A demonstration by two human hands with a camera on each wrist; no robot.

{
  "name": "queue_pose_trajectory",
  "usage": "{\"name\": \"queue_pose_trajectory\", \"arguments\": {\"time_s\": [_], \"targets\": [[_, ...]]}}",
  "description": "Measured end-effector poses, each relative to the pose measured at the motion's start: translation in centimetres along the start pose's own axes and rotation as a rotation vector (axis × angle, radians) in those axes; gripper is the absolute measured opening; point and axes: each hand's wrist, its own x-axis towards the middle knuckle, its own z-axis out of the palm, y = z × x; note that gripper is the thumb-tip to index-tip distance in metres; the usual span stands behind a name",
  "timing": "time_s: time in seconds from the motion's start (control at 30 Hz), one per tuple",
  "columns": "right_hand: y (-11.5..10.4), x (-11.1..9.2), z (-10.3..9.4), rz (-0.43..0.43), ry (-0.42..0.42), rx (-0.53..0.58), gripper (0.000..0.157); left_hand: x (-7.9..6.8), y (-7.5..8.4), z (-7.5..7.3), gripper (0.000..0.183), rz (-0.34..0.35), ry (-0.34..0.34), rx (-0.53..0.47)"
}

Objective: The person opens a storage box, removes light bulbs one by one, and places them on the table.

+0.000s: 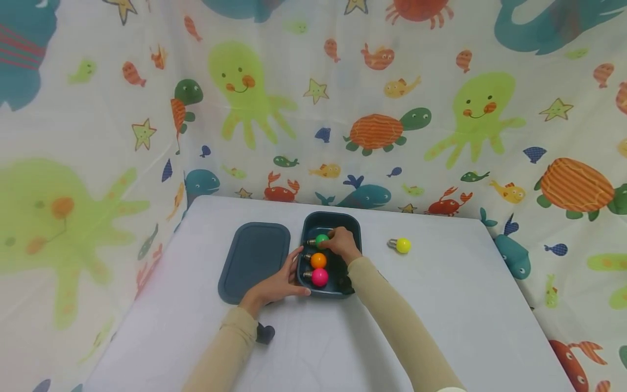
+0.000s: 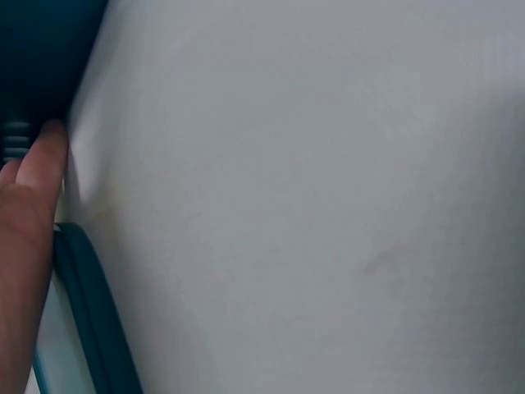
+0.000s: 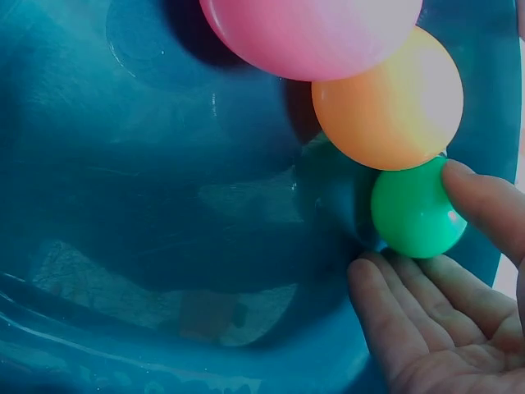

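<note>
Your right hand (image 1: 344, 245) reaches inside the dark blue-green box (image 1: 325, 219), where it pinches the green light bulb (image 1: 321, 240). In your right wrist view, the thumb lies on one side of the globe and the fingers sit together on the other. You have that bulb inside the box, its screw base pointing to the box's left wall; whether it rests on the floor of the box, you cannot tell from here.

Your left hand (image 1: 278, 283) is at the outside of the box, at its near left part, with the thumb well apart from the fingers. The fingertips touch the left wall, and the thumb lies by the near left corner.

Also in the box, you have the orange light bulb (image 1: 318, 260) just nearer to you than the green one, and the pink light bulb (image 1: 320, 277) nearer again, close to the near wall. Both bases point to the left wall too.

To the right of the box, and well apart from it, the yellow light bulb (image 1: 403, 245) lies on its side, base toward the box. To the left of the box you have the flat matching lid (image 1: 258, 258). The white table (image 1: 465, 305) is under the box, and beyond the box hangs a curtain (image 1: 294, 120) printed with sea animals.
</note>
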Motion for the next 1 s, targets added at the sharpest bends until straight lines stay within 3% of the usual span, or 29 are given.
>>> {"name": "queue_pose_trajectory", "arguments": {"time_s": [0.47,0.7,1.0], "targets": [[0.0,0.0,-0.3,0.022,0.03,0.013,0.049,0.2,-0.1,0.2,0.109,-0.005,0.009,0.003],[0.1,0.2,-1.2,-0.042,0.094,0.03,0.048,0.2,-0.3,-0.1,0.11,-0.007,0.008,0.007],[0.9,-0.2,-3.4,-0.043,0.116,0.184,0.05,0.3,-0.5,-0.6,0.109,0.006,-0.009,0.024]]}}
